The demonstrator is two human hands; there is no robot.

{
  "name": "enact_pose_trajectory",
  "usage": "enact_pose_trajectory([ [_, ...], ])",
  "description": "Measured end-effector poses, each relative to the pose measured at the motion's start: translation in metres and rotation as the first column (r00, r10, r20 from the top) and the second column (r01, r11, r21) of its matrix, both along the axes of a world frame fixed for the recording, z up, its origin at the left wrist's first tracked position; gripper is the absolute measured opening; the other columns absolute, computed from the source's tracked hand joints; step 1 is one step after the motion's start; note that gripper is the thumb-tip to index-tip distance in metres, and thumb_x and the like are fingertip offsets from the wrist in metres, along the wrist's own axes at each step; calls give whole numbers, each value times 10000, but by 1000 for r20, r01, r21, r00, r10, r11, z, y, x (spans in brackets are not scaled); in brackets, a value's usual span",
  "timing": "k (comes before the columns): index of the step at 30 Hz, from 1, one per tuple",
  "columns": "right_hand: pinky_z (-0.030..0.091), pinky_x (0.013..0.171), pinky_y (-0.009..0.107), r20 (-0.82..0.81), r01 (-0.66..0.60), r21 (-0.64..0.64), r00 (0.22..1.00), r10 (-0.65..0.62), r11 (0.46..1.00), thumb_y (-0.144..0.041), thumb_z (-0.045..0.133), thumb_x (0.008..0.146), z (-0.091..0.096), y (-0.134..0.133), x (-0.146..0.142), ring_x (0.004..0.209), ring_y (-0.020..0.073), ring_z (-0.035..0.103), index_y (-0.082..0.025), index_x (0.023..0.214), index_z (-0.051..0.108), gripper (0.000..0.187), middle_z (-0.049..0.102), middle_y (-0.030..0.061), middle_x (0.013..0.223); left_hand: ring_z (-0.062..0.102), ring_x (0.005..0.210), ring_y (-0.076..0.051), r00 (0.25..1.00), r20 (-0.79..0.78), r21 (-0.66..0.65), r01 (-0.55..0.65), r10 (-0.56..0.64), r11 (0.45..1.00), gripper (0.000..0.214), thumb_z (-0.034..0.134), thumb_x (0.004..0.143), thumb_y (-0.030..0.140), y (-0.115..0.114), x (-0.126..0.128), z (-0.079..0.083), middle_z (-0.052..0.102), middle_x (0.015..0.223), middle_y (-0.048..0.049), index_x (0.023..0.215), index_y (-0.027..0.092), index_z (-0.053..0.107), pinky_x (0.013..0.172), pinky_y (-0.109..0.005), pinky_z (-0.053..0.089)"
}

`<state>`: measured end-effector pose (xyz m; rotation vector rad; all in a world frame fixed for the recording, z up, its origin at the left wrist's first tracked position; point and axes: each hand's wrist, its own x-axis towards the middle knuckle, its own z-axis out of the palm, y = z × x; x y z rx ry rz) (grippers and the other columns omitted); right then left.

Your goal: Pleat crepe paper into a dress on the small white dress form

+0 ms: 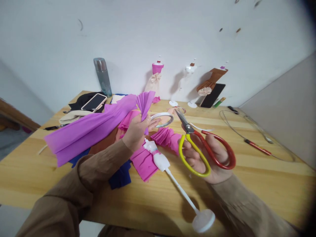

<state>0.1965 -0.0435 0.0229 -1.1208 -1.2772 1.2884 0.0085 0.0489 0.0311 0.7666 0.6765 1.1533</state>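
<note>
My left hand [136, 131] is closed on a folded fan of purple crepe paper [145, 102], held upright above the table. A long pleated purple sheet [86, 130] lies to its left. My right hand [208, 157] grips scissors [197, 144] with one yellow and one red handle, blades closed and pointing up-left. Between my hands lies a small white mannequin on a stand [161, 161], tipped over, with pink crepe paper [165, 137] around it. A roll of tape [163, 119] sits just beyond my left fingers.
Three small dressed mannequins [157, 77] stand by the wall. A grey flask [102, 76], a phone [94, 101] on dark cloth, a second phone [212, 95] leaning at the wall and a wire loop with a red tool [256, 146] are on the wooden table [259, 184].
</note>
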Motion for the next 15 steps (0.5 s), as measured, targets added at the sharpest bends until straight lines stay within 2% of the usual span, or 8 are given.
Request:
enact_pose_trajectory([
  [2,437,427,232,-275,-145,-91,954,115,985,-732,524,801,0,7,-9,457,111,463,-250,803,632,494,535,7,673,745,929,-163,1000,10,-8,-28,29,1000,151,478,955,59,0,0,1,727,886,-63,850,135,556,1052,-377,506],
  [4,461,463,240,-421,-211,-127,896,140,969,-664,693,693,-2,12,-16,503,122,510,-253,858,636,446,554,9,717,743,936,-164,999,30,-13,-42,43,999,119,492,954,66,0,-1,2,721,908,-66,875,132,552,1067,-384,494],
  [7,549,665,347,-415,-259,-144,892,179,955,-657,762,600,-3,18,-25,679,207,630,-261,974,628,561,621,52,828,734,957,-176,998,47,-11,-40,40,999,54,536,941,90,2,-2,2,718,949,-87,915,122,571,1076,-400,486],
  [10,533,852,452,-419,-370,-166,866,274,914,-761,695,593,-4,24,-30,876,301,676,-235,1030,626,688,656,96,874,720,1009,-190,996,72,-25,-44,45,999,64,529,931,69,6,-3,2,712,946,-92,912,123,558,1073,-421,487],
  [12,519,892,477,-429,-422,-186,847,313,887,-771,649,642,-5,28,-31,939,316,682,-224,1019,623,665,674,115,908,710,1045,-199,993,98,-36,-56,59,998,87,514,926,48,7,-3,2,708,948,-91,906,130,534,1074,-442,484],
  [15,532,869,479,-421,-464,-199,836,352,863,-785,610,683,-8,33,-30,947,310,686,-216,1022,611,662,687,126,942,708,1064,-209,991,115,-34,-59,63,998,91,500,932,43,8,-3,3,708,974,-100,913,125,534,1077,-458,479],
])
